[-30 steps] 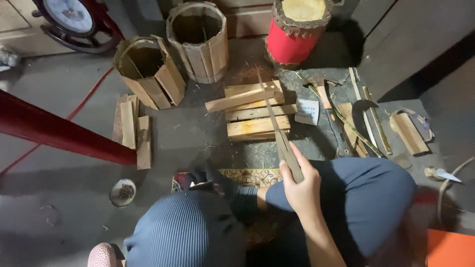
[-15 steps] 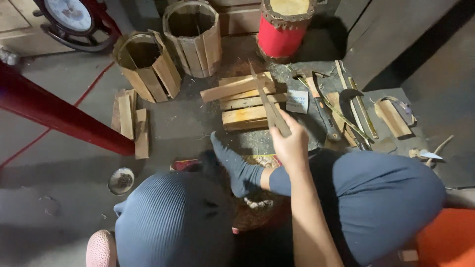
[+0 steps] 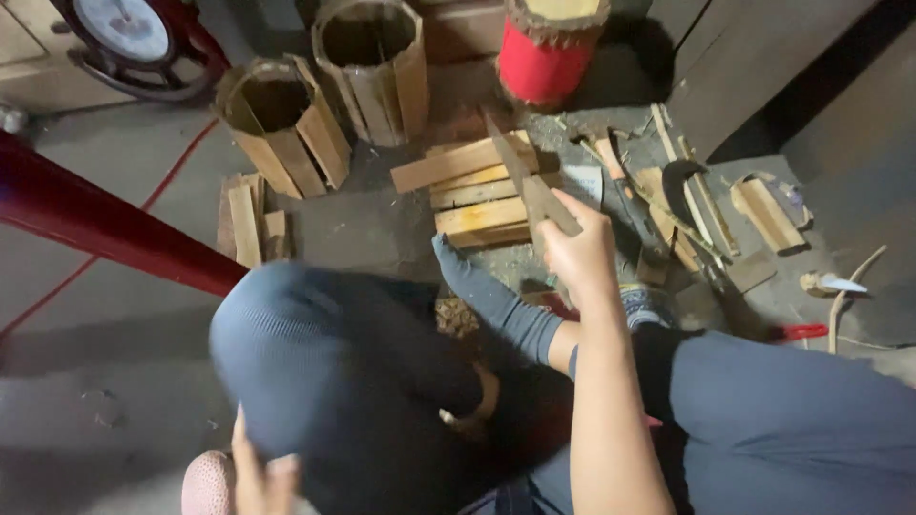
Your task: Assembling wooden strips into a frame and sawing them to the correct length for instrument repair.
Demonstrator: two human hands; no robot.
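Presently, a thin wooden stave (image 3: 520, 176) stands tilted over the stack of planks (image 3: 472, 191) on the floor, gripped at its lower end by the right hand (image 3: 577, 253), fingers closed around it. Left hand (image 3: 262, 482) rests low beside the knee, grip indeterminate. Two slatted wooden buckets (image 3: 324, 91) stand beyond.

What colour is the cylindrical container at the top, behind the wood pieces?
Red, with a yellowish top: the cylindrical container, in the head view.

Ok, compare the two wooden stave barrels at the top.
The left barrel leans tilted, its staves splaying apart; the right barrel stands more upright with staves closed up tighter. The left one sits nearer the person, the right one farther back. Both are open-topped, hollow and made of bare pale wooden staves.
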